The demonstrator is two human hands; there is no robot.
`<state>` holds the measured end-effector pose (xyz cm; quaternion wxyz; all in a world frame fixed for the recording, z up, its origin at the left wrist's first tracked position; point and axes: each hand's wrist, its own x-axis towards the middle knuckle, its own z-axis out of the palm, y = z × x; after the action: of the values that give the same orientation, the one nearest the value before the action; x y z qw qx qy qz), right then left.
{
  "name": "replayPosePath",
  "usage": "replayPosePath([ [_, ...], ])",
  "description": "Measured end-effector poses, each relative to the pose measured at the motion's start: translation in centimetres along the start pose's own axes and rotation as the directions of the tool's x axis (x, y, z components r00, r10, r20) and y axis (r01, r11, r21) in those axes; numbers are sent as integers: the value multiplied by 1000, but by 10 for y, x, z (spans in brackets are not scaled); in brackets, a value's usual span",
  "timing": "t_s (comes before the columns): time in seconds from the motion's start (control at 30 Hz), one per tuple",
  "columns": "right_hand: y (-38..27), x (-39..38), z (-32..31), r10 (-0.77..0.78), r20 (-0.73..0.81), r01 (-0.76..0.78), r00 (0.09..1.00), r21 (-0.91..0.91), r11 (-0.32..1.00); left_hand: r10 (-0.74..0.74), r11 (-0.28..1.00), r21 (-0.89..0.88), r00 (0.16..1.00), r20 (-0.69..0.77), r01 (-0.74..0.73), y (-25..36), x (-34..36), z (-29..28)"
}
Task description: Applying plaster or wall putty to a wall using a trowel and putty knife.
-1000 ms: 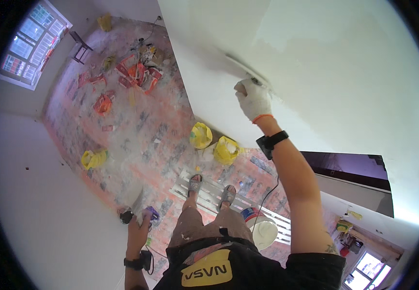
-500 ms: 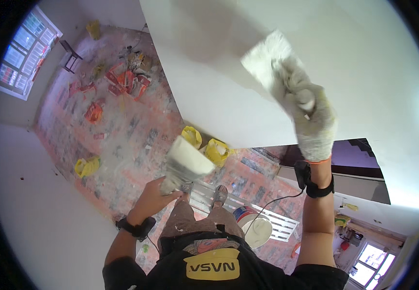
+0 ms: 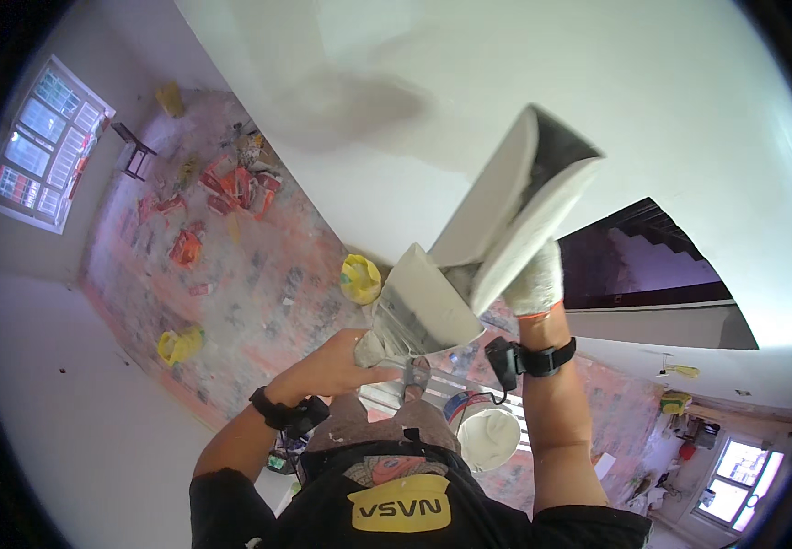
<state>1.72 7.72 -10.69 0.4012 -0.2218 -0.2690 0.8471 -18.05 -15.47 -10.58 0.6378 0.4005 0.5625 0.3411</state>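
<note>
My bare left hand (image 3: 327, 366) is closed round the grip of a wide putty knife (image 3: 428, 306), whose blade carries a layer of white putty. My right hand (image 3: 535, 282), in a pale knitted glove with an orange cuff, grips a plastering trowel (image 3: 498, 197) coated in white putty. The trowel is tilted up, with a dark underside showing, and hides most of the right-hand fingers. Its lower end comes right up against the putty knife's blade, overlapping it in the view. Ahead of both tools is a large white wall (image 3: 396, 128) with shadows and smooth patches.
Below me stands a bucket of white putty (image 3: 489, 439) beside a slatted metal platform (image 3: 451, 389) under my feet. Yellow bags (image 3: 360, 279) and red torn sacks (image 3: 240, 188) lie on the stained floor. An opening (image 3: 643, 256) cuts into the wall at right. Windows are at both sides.
The trowel has come down off the wall toward the putty knife and turned over. My left hand has moved up and right, bringing the knife to the trowel.
</note>
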Motion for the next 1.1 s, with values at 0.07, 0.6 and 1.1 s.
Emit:
replayPosePath([
  [0.07, 11, -11, 13, 18, 103, 20, 995, -358, 933, -40, 999, -18, 999, -5, 40, 9, -1, 4],
  [0.6, 228, 146, 71, -49, 124, 132, 991, -962, 237, -286, 958, -224, 689, -666, 181, -51, -150, -82],
  [1.1, 209, 192, 93, -531, 179, 239, 828, -970, 47, -449, 892, -368, 598, -663, 262, -65, -172, -116],
])
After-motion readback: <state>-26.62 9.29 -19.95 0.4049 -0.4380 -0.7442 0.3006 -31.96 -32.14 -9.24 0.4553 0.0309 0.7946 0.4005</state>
